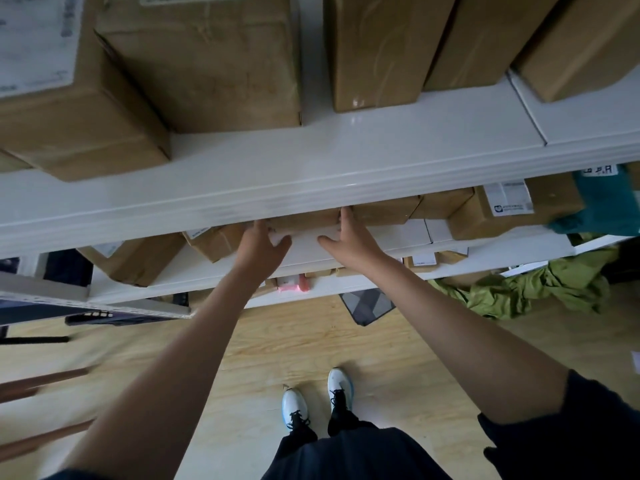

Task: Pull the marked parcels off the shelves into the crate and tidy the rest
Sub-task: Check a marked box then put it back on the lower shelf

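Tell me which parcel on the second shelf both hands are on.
The brown parcel tucked under the upper shelf's edge: left hand and right hand flank it; neighbouring boxes go untouched.

Parcel storeroom / small stockroom. White metal shelving (311, 174), several tiers, packed w/ brown cardboard parcels (207, 60), some w/ printed shipping labels (509, 199). Below shelving: wood-look floor (311, 344); green cloth heap (526, 289) at its right end.

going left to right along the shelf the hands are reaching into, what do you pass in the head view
Tilted brown box → smaller brown box → left hand → box gripped between both hands → right hand → labelled brown box → teal bag
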### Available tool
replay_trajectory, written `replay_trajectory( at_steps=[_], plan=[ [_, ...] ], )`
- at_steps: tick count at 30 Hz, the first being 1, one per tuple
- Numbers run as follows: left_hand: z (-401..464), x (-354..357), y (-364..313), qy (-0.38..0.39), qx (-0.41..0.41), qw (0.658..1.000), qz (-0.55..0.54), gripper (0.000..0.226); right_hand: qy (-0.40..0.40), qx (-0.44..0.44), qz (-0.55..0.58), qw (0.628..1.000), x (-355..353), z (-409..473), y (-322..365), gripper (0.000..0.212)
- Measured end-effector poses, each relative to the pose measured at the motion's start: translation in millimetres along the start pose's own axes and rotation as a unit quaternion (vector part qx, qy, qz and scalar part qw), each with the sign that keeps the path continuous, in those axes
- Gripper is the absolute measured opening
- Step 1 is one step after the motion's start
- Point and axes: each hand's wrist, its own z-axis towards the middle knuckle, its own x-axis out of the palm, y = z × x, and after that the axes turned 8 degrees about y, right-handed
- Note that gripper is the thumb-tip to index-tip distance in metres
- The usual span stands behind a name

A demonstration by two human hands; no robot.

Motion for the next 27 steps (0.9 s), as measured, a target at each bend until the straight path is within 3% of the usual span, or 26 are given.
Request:
replay_trajectory(
  at_steps=[8,10,15,22,27],
  plan=[
    [-84.6,21.4,30.8,0.021,0.067,0.997,-0.027,0.060,0.019,-0.028,-0.045,0.998,11.3,-65.6,-31.4,0.046],
    [-94.3,19.2,40.4,0.023,0.070,0.997,-0.024,0.060,0.034,-0.030,-0.098,0.994,11.8,-75.0,-38.5,0.052],
    [-78.7,-2.0,41.8,0.024,0.052,0.998,0.005,0.089,0.020,-0.062,-0.145,0.987,-2.6,-64.1,-27.4,0.096],
    [-41.8,-22.4,18.8,0.033,0.114,0.983,0.142,0.088,-0.041,-0.103,-0.338,0.935,-8.9,-34.5,-9.7,0.103],
    [-56.6,-11.0,20.1,-0.015,0.145,0.979,0.144,0.079,-0.037,-0.104,-0.295,0.949,2.0,-41.7,-16.3,0.106]
  ],
)
